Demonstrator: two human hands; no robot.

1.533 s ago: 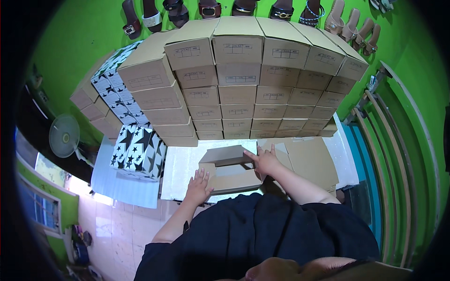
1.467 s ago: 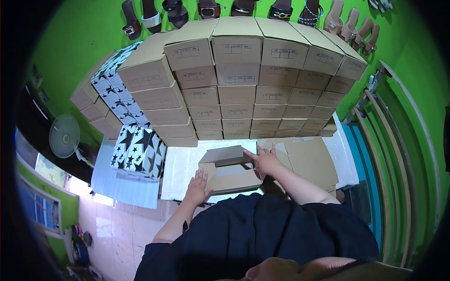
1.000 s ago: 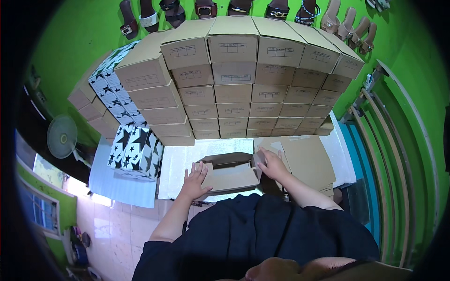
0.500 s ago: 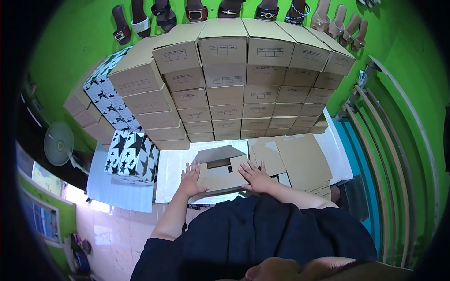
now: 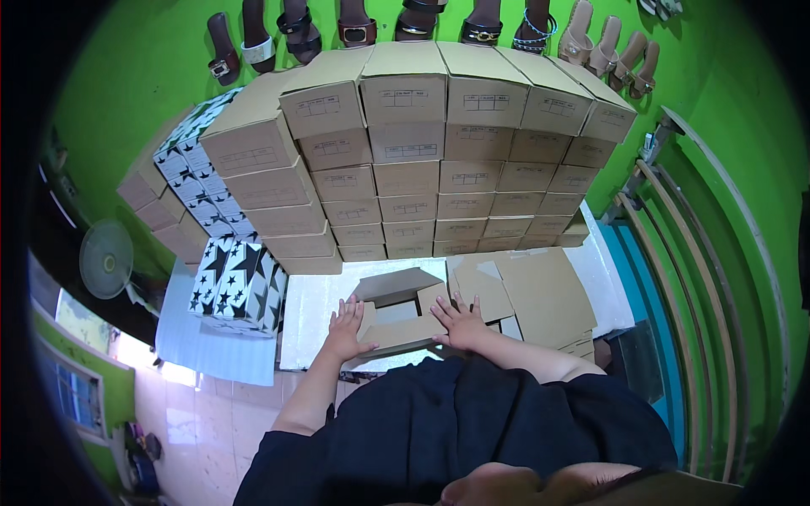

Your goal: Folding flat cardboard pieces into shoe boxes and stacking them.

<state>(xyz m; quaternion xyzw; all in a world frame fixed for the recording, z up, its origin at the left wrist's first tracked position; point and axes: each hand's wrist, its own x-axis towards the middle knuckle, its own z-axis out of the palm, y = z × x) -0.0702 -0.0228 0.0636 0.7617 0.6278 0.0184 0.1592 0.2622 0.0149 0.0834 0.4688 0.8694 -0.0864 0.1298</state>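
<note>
A small brown cardboard box (image 5: pixel 403 336) stands on the white tabletop right before me, with its far flap raised and its inside partly in view. My left hand (image 5: pixel 344 331) rests along the box's left side, fingers spread. Against the right side lies my right hand (image 5: pixel 461 325), its fingers also apart and the thumb near the front wall. Neither hand is closed round anything. Flattened cardboard sheets (image 5: pixel 544 295) lie just beyond my right hand.
A tall wall of closed brown cardboard boxes (image 5: pixel 409 179) rises behind the work spot. At left stand star-patterned white boxes (image 5: pixel 240 282) and a fan (image 5: pixel 107 258). Sandals (image 5: pixel 358 32) hang on the green wall. A rack with long rails (image 5: pixel 675 278) is at right.
The near panel of the box has swung toward me and upright, so more of the inside shows. Both hands stay at the box's sides.
</note>
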